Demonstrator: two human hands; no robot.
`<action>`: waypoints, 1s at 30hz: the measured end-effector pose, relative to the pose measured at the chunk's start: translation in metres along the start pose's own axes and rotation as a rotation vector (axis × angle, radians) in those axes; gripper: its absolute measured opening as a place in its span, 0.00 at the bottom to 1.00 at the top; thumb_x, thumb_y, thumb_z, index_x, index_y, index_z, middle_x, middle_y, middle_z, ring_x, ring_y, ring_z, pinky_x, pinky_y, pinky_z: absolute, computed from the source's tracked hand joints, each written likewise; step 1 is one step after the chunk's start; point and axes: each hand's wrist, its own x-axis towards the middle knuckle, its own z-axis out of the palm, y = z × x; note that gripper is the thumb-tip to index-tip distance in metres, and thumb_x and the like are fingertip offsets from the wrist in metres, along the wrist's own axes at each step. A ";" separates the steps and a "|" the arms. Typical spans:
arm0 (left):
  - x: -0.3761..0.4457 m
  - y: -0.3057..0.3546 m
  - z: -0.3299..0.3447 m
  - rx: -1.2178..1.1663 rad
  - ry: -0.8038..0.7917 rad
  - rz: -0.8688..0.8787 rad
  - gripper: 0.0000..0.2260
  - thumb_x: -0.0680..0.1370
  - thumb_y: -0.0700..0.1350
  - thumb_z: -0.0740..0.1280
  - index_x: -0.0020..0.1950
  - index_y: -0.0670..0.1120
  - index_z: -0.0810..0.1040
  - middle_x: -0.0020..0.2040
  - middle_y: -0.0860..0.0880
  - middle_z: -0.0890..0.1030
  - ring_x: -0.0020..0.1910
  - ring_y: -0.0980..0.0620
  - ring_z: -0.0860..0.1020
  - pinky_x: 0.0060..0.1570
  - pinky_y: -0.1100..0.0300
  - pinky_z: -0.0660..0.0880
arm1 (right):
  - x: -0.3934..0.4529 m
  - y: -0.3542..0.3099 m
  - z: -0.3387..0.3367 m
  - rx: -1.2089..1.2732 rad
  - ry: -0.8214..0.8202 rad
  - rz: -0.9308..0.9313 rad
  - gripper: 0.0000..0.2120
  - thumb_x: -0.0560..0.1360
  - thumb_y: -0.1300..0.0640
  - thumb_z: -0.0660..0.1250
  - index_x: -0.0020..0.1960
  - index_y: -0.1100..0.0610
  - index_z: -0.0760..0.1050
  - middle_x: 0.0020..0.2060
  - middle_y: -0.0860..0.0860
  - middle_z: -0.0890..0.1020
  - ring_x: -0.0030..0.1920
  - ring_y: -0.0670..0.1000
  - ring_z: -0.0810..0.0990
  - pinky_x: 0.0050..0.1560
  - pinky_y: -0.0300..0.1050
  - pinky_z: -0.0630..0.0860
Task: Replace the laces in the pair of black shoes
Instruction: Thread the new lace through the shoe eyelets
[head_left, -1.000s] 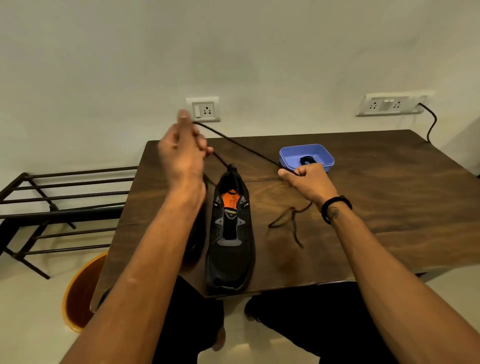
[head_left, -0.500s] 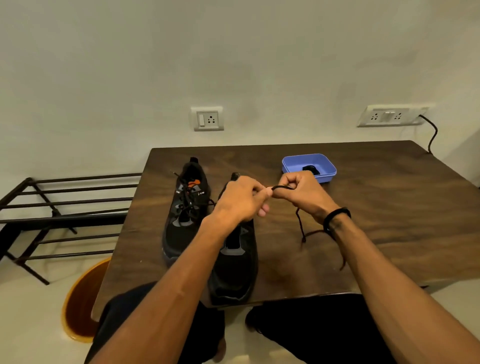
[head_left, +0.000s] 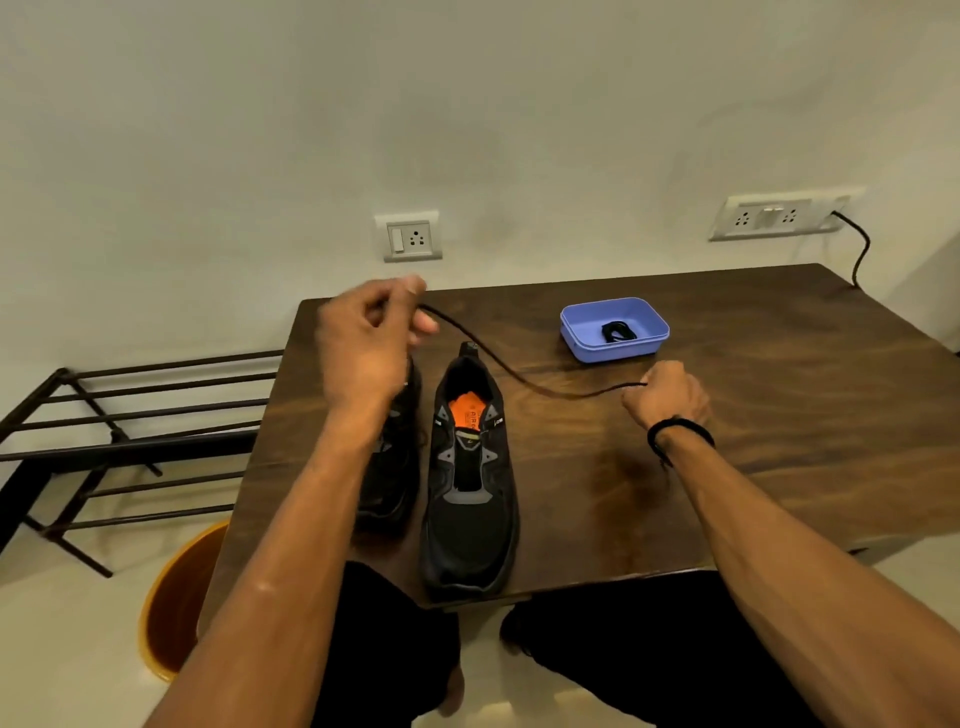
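A black shoe (head_left: 470, 493) with an orange insole stands unlaced near the front edge of the wooden table (head_left: 753, 415). The second black shoe (head_left: 395, 467) lies left of it, mostly hidden by my left forearm. A black lace (head_left: 498, 358) hangs in a slack curve between my hands, above the shoe's heel. My left hand (head_left: 369, 343) is raised over the table's far left corner and pinches one end. My right hand (head_left: 667, 392) grips the other end low over the table.
A blue tray (head_left: 576, 338) with a coiled black lace (head_left: 615, 331) sits at the back of the table. A metal rack (head_left: 130, 415) stands left of the table, an orange bucket (head_left: 171, 613) below it. Wall sockets (head_left: 413, 236) and a cable (head_left: 860, 249) are behind.
My hands, close together over the unlaced shoe half a second ago, have moved apart. The left hand rose to the far left and the lace now spans between them.
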 end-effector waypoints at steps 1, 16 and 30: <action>-0.003 0.002 0.005 0.091 -0.104 0.035 0.11 0.82 0.54 0.67 0.56 0.49 0.85 0.38 0.54 0.86 0.35 0.61 0.82 0.43 0.63 0.81 | 0.002 -0.005 0.002 0.011 0.003 -0.020 0.13 0.71 0.63 0.71 0.54 0.57 0.75 0.52 0.59 0.79 0.51 0.61 0.76 0.50 0.53 0.76; -0.021 0.023 0.034 -0.217 -0.387 -0.131 0.29 0.86 0.60 0.57 0.34 0.42 0.78 0.23 0.46 0.74 0.24 0.50 0.76 0.35 0.55 0.77 | -0.090 -0.106 -0.057 0.952 -1.152 -0.566 0.15 0.82 0.46 0.65 0.49 0.58 0.78 0.44 0.55 0.83 0.44 0.53 0.78 0.51 0.50 0.79; -0.021 -0.015 0.028 0.849 -1.022 -0.387 0.24 0.77 0.54 0.74 0.70 0.52 0.71 0.42 0.49 0.86 0.35 0.56 0.83 0.39 0.59 0.77 | -0.036 -0.071 -0.053 1.164 -0.610 -0.357 0.15 0.85 0.52 0.64 0.65 0.59 0.81 0.35 0.48 0.73 0.28 0.44 0.61 0.28 0.38 0.59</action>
